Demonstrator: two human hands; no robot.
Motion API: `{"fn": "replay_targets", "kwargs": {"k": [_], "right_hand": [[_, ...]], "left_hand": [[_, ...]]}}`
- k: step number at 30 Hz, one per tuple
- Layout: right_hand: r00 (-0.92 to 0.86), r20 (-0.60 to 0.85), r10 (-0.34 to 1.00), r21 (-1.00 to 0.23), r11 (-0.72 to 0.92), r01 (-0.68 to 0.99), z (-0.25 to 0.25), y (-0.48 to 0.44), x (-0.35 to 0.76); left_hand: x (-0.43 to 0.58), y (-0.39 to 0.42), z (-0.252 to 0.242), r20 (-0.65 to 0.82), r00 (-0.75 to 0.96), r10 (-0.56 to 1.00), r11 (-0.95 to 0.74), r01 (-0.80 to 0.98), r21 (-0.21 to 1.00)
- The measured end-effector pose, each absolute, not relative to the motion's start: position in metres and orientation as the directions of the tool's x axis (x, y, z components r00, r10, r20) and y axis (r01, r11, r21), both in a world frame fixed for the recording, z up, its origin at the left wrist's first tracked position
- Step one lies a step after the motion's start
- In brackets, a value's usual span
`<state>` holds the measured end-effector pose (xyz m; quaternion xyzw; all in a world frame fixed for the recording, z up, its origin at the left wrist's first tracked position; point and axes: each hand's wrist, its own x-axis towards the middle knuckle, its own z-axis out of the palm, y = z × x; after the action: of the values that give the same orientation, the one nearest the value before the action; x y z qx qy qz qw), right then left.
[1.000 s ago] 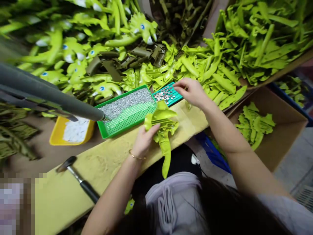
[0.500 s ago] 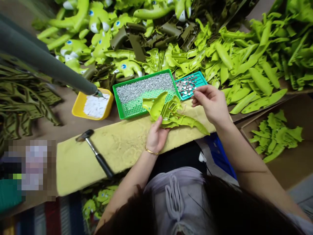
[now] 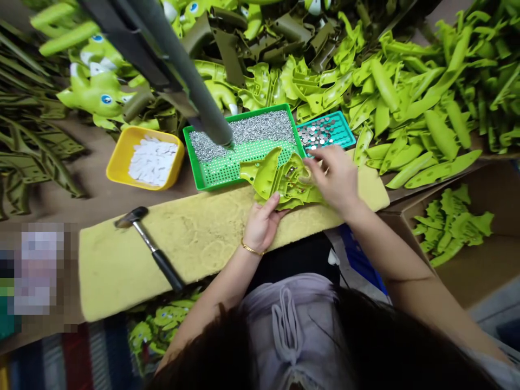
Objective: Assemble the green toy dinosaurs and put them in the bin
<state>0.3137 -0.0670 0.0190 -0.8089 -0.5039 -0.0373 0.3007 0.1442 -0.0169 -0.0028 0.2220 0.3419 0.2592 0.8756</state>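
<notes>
My left hand (image 3: 263, 223) is closed round the lower edge of a lime-green plastic toy shell half (image 3: 266, 177), its ribbed hollow inside facing up. Over the shell's upper right side is my right hand (image 3: 336, 179), thumb and fingers pinched together. What they hold, if anything, is too small to make out, and the hand hides the shell's tail end. Just beyond lies a teal tray (image 3: 345, 130) with several small round metal discs. A green perforated tray (image 3: 219, 172) full of small silvery screws sits behind the shell.
A hammer (image 3: 156, 252) lies on the yellow padded mat (image 3: 211, 233). Left stands a yellow tub (image 3: 114, 165) of white pieces. A dark hanging tool (image 3: 203, 103) reaches over the screws. Green parts (image 3: 406, 108) pile up behind; a cardboard box (image 3: 479, 276) stands right.
My right hand has moved left and down, from beside the disc tray to the shell. The left hand keeps its hold. In view, the hanging tool has shifted right, over the screw tray.
</notes>
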Motion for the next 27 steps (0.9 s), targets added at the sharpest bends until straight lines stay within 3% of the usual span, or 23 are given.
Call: {"fn": "replay_targets", "kwargs": {"k": [3, 5, 13, 16, 19, 21, 23, 27], "right_hand": [[0.596, 0.208, 0.775, -0.409, -0.485, 0.773, 0.014, -0.063, 0.346], [0.595, 0.137, 0.792, -0.387, -0.510, 0.768, 0.010, -0.061, 0.357], [0.525, 0.170, 0.834, -0.350, -0.447, 0.823, 0.009, -0.065, 0.352], [0.571, 0.240, 0.785, -0.569, -0.362, 0.738, 0.019, -0.067, 0.346], [0.610, 0.133, 0.781, -0.846, -0.231, 0.480, 0.029, -0.069, 0.330], [0.570, 0.075, 0.818, -0.900, -0.192, 0.392, 0.032, -0.069, 0.317], [0.543, 0.143, 0.828, -0.850, -0.178, 0.496, 0.031, -0.068, 0.306], [0.466, 0.328, 0.821, -0.598, -0.202, 0.776, 0.022, -0.065, 0.290]], "left_hand": [[0.143, -0.016, -0.004, -0.492, 0.630, 0.601, 0.772, -0.297, 0.562], [0.143, -0.015, -0.004, -0.493, 0.627, 0.603, 0.769, -0.292, 0.568], [0.143, -0.016, -0.006, -0.480, 0.639, 0.601, 0.766, -0.289, 0.574], [0.143, -0.015, -0.006, -0.485, 0.639, 0.597, 0.769, -0.284, 0.573], [0.143, -0.015, -0.006, -0.484, 0.642, 0.595, 0.770, -0.281, 0.573], [0.143, -0.014, -0.006, -0.479, 0.650, 0.590, 0.772, -0.281, 0.570], [0.143, -0.014, -0.006, -0.472, 0.661, 0.584, 0.776, -0.282, 0.565], [0.143, -0.015, -0.007, -0.462, 0.666, 0.585, 0.774, -0.289, 0.563]]}}
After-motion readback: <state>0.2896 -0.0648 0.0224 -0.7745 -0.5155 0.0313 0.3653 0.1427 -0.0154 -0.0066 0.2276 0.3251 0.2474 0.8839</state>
